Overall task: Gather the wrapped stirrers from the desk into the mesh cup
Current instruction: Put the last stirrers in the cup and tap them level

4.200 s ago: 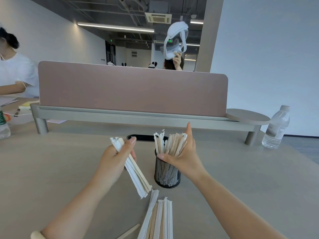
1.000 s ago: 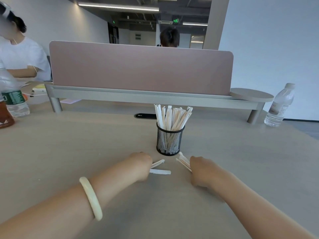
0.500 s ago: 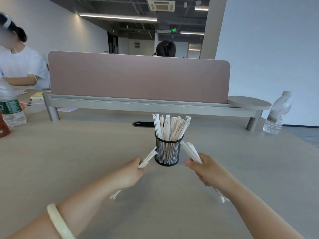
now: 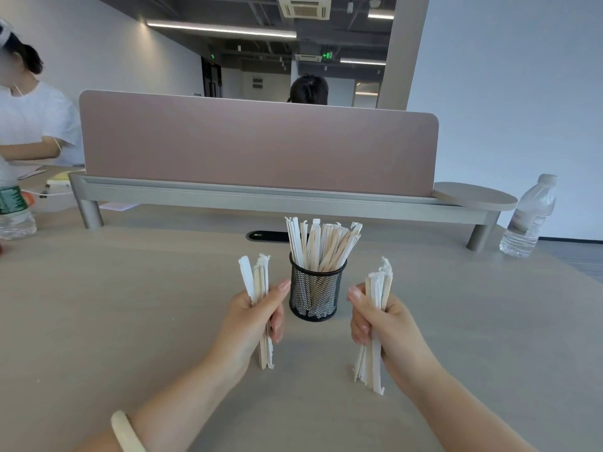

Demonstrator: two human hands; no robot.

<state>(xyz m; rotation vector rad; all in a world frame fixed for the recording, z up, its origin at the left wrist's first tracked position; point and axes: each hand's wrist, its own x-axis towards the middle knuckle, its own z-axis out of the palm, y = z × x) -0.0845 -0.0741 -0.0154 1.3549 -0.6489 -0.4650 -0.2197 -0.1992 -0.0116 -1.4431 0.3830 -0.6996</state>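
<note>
A black mesh cup (image 4: pixel 315 296) stands on the beige desk (image 4: pixel 114 314), packed with several paper-wrapped wooden stirrers (image 4: pixel 321 243) that fan out above its rim. My left hand (image 4: pixel 253 316) is just left of the cup, shut on a small upright bundle of wrapped stirrers (image 4: pixel 259 277) whose lower ends rest on the desk. My right hand (image 4: pixel 380 318) is just right of the cup, shut on a second upright bundle of wrapped stirrers (image 4: pixel 378 282), its lower ends also touching the desk.
A mauve divider screen (image 4: pixel 257 145) on a grey rail crosses the back of the desk. A clear water bottle (image 4: pixel 528 216) stands at the far right, another bottle (image 4: pixel 13 210) at the far left. A person in white (image 4: pixel 29 122) sits at back left.
Both hands have picked stirrers up off the desk, raised them from slanted to upright, and stood the bundles on end either side of the cup.
</note>
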